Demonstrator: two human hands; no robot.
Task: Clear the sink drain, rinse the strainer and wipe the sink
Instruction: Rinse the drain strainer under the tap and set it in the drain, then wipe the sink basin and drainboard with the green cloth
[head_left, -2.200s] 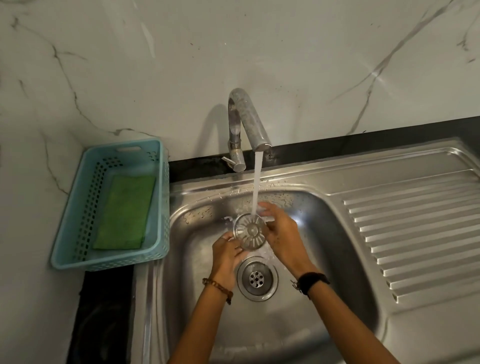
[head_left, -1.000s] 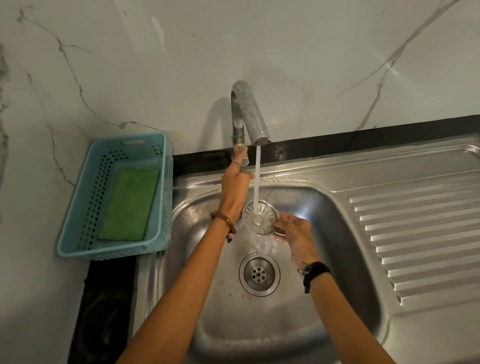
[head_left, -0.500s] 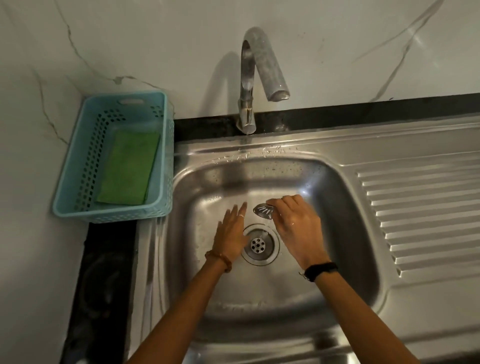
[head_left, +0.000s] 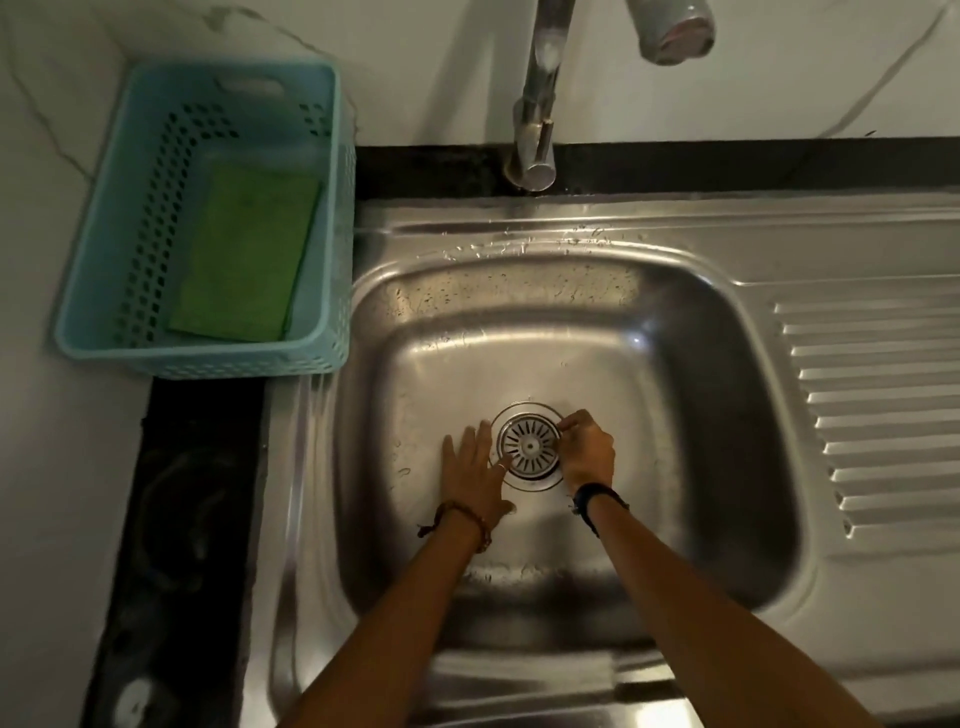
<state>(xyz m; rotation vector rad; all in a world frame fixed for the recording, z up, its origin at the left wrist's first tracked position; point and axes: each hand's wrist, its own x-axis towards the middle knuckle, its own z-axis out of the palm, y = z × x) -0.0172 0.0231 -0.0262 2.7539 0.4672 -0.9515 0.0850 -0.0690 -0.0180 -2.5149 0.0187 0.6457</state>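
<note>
Sink (head_left: 701, 364) held the strainer (head_left: 529, 447) on its drain, the right hand (head_left: 587, 452) pinching its rim, the left hand (head_left: 470, 470) flat with fingers spread beside it, and wet fingers could let it sit crooked.

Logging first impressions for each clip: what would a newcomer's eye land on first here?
First, the two hands low in the steel sink: the right hand pinches the round strainer sitting on the drain, the left hand lies flat beside it. Next, the blue basket at upper left holding a green scrub pad.
</note>
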